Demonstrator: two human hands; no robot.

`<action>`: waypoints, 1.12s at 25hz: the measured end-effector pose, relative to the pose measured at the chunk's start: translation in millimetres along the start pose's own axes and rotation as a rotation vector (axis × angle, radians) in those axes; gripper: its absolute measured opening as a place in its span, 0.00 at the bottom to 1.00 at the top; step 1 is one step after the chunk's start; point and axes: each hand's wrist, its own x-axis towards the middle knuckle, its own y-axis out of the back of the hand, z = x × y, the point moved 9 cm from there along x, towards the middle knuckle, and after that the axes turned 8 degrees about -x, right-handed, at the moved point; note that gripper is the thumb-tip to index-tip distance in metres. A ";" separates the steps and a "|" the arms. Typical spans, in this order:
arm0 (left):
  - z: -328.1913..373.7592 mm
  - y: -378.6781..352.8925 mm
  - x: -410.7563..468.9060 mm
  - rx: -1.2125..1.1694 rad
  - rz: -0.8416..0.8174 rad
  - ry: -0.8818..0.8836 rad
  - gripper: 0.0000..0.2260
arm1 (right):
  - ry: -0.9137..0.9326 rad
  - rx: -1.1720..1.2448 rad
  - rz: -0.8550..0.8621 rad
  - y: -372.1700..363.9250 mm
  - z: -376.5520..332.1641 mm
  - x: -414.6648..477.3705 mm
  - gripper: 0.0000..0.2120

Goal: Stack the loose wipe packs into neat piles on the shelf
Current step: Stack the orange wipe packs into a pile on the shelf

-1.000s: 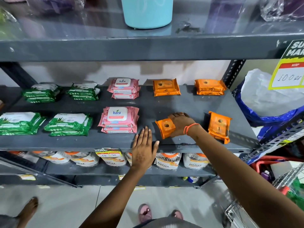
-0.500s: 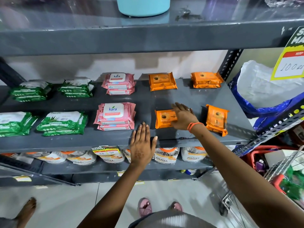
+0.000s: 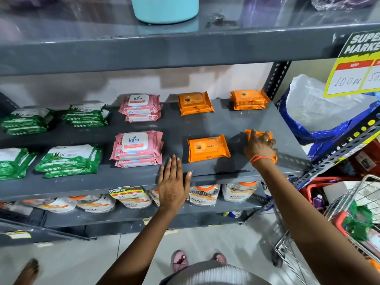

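On the grey shelf (image 3: 236, 124), an orange wipe pack (image 3: 208, 147) lies flat near the front. To its right, my right hand (image 3: 260, 146) covers and grips another orange pack (image 3: 249, 133), mostly hidden under the fingers. At the back sit a single orange pack (image 3: 195, 103) and a pile of two orange packs (image 3: 248, 99). Pink packs are piled at the back (image 3: 139, 108) and front (image 3: 137, 148). Green packs (image 3: 68, 161) fill the left side. My left hand (image 3: 172, 182) rests flat on the shelf's front edge, holding nothing.
An upper shelf (image 3: 144, 52) overhangs, carrying a light blue container (image 3: 165, 8). A yellow price sign (image 3: 357, 64) hangs at the right. A blue-and-white bag (image 3: 320, 112) and a wire cart (image 3: 339, 223) stand to the right. Pouches (image 3: 203, 194) line the lower shelf.
My right hand let go of the front orange pack, now lying flat, and moved right onto the other orange pack. My left hand stayed on the shelf edge.
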 end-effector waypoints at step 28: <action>1.1 3.6 0.5 -0.046 0.017 -0.008 0.31 | 0.930 -0.231 -0.201 -14.6 -148.1 -33.5 0.51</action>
